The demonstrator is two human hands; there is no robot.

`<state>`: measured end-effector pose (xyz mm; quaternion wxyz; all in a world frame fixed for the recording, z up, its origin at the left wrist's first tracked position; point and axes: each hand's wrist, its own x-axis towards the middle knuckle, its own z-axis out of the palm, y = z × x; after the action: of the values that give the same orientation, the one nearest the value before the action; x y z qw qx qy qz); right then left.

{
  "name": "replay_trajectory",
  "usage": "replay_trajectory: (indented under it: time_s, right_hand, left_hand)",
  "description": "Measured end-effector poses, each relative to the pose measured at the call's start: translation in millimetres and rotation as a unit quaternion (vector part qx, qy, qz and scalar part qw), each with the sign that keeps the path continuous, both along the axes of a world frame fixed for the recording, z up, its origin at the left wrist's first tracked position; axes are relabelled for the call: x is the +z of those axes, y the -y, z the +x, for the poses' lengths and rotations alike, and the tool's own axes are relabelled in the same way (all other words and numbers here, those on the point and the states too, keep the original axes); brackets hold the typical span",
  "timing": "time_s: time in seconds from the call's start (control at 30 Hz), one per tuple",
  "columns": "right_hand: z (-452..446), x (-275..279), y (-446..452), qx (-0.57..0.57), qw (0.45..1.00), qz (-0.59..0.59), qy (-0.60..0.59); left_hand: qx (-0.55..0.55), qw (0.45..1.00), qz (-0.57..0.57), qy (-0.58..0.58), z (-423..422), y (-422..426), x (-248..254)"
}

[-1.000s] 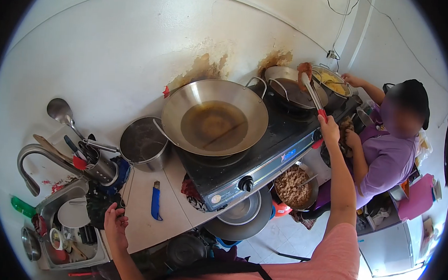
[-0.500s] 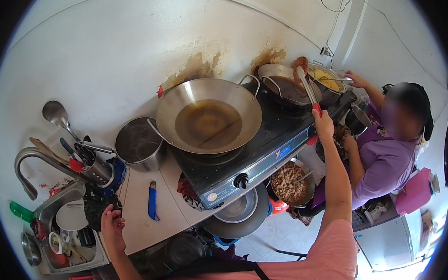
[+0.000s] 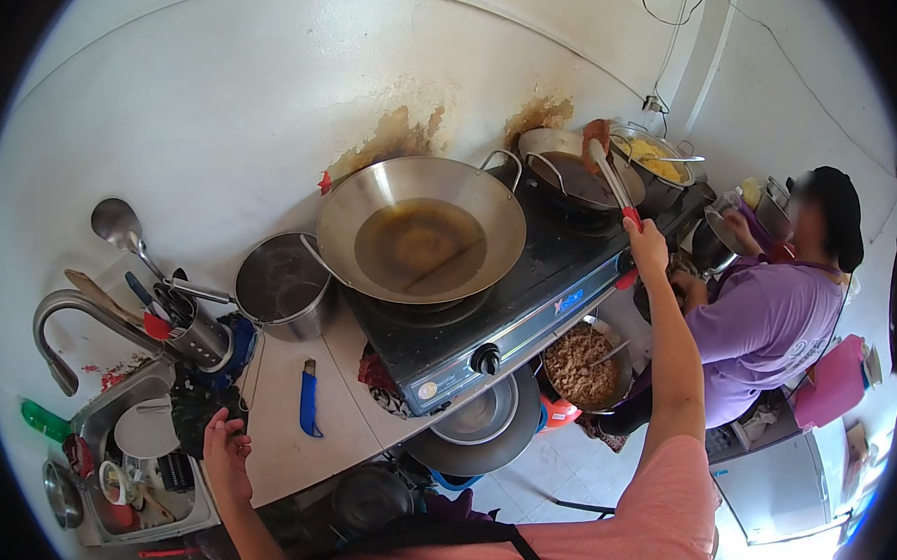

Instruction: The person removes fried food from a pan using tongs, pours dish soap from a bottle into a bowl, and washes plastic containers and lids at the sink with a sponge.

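Gripping the red-handled tongs (image 3: 610, 177), the right hand (image 3: 647, 248) lies between two and three o'clock in the view, its fingers closed around the handles. The tongs slant up toward one o'clock, and a brown piece (image 3: 596, 134) at their tips, apparently pinched between them, is above the far wok (image 3: 549, 142) and its dark liquid. The left hand (image 3: 228, 453), at eight o'clock, has its fingers half-curled and parted, with nothing visible in them; the black bag (image 3: 194, 411) is just beside it.

Risk noted: should the pinch slacken, the piece could drop and splash hot liquid, if the contents are hot. The outstretched right forearm passes close to the stove's edge (image 3: 465, 371); a bump from the person in purple (image 3: 767, 319), at three o'clock, could jolt the tongs. The near wok (image 3: 343, 223) has a handle reaching past the stove at nine o'clock, and a snag there could tip it. The blue-handled knife (image 3: 309, 404) lies on the counter (image 3: 347, 416) within reach of a straying left hand.

Not verified: the tong tips' contact with the piece, the burners beneath both woks, and whether the left hand touches the bag.
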<state>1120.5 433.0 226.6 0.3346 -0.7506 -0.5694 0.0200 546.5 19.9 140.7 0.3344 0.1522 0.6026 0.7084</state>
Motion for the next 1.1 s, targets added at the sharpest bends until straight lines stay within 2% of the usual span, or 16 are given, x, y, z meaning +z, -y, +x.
replay_trajectory:
  time_s: [0.13,0.23,0.43,0.53,0.73,0.93,1.03,1.07,1.1]
  right_hand:
    - [4.0,-12.0,-8.9,0.012,0.996,0.014,-0.085]
    - [5.4,-1.4,-2.8,0.015,0.999,-0.019,-0.049]
    - [-2.6,10.8,4.1,-0.021,1.0,0.005,0.014]
    - [-3.9,8.3,0.2,0.002,0.999,0.011,-0.033]
    - [-19.7,16.7,12.1,-0.028,0.998,0.0,0.056]
    - [-15.1,11.3,9.3,-0.034,0.998,-0.026,0.046]
    - [-10.1,-5.6,-1.2,-0.052,0.993,0.072,0.074]
    - [-6.1,-3.4,-4.7,-0.009,0.997,0.015,-0.079]
    - [-1.6,-1.0,-8.3,0.033,0.971,-0.044,-0.231]
  left_hand:
    - [0.001,1.0,-0.001,0.003,-1.0,1.1,0.7]
    - [0.0,1.0,0.003,0.005,-1.6,4.5,1.3]
    - [-0.002,1.0,0.003,0.0,-4.8,8.0,4.2]
    - [-0.004,1.0,0.007,0.0,-9.2,10.2,3.7]
    - [0.002,1.0,0.005,0.002,-12.0,13.3,2.5]
    - [0.008,1.0,0.01,0.013,-20.1,21.1,-3.9]
    - [0.01,1.0,0.016,0.016,-22.9,23.6,-5.5]
    - [0.01,1.0,0.019,0.016,-23.0,24.9,-5.1]
    - [0.012,1.0,0.018,0.015,-23.2,25.5,-4.9]
